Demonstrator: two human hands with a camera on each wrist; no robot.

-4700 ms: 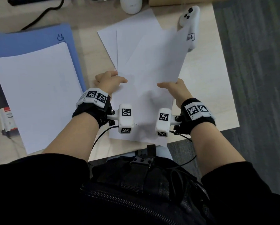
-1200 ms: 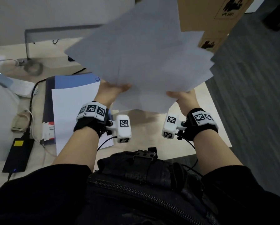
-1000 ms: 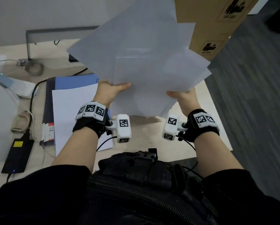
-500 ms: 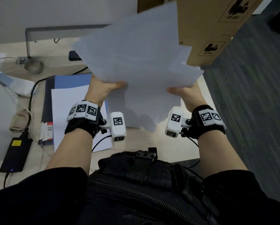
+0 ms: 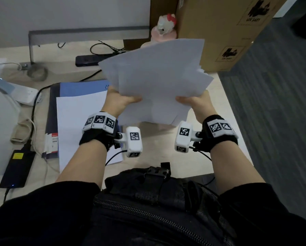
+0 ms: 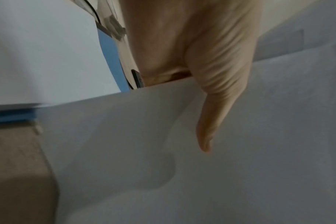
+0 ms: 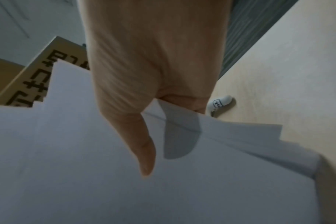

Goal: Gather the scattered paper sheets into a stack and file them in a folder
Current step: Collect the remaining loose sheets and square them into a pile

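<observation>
A cat figurine (image 5: 163, 26) stands beside cardboard boxes (image 5: 219, 32); a power strip (image 5: 87, 60) lies nearby.

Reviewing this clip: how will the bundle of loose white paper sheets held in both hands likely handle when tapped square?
The loose white paper sheets look floppy: they dimple near the left hand thumb. They probably slide easily, since corners fan out unevenly beside the right hand. Likely light: thumb-and-finger pinches hold them up.
</observation>
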